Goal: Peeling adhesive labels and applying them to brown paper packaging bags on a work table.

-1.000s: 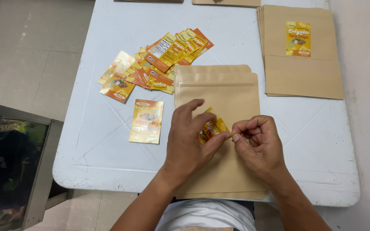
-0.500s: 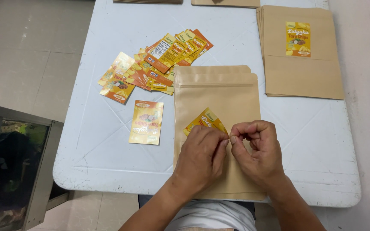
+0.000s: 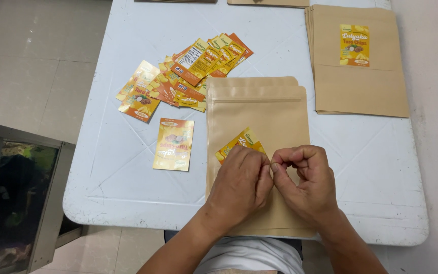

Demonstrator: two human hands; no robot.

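Observation:
A yellow-orange sticker label (image 3: 240,141) is pinched between both my hands above a brown kraft pouch (image 3: 257,109) lying flat in front of me. My left hand (image 3: 239,183) covers the label's lower part, fingers curled. My right hand (image 3: 306,180) meets it at the fingertips and grips the label's edge. Only the label's upper corner shows past my left knuckles. The pouch rests on a second pouch of the same kind.
A single yellow label (image 3: 174,144) lies left of the pouch. Several loose labels (image 3: 188,71) are heaped further back. A stack of labelled brown pouches (image 3: 358,61) sits at the back right. The white table (image 3: 371,167) ends just before my body.
My left hand slid down and right over the label, closing toward my right hand. More of the label's upper corner now shows above my knuckles.

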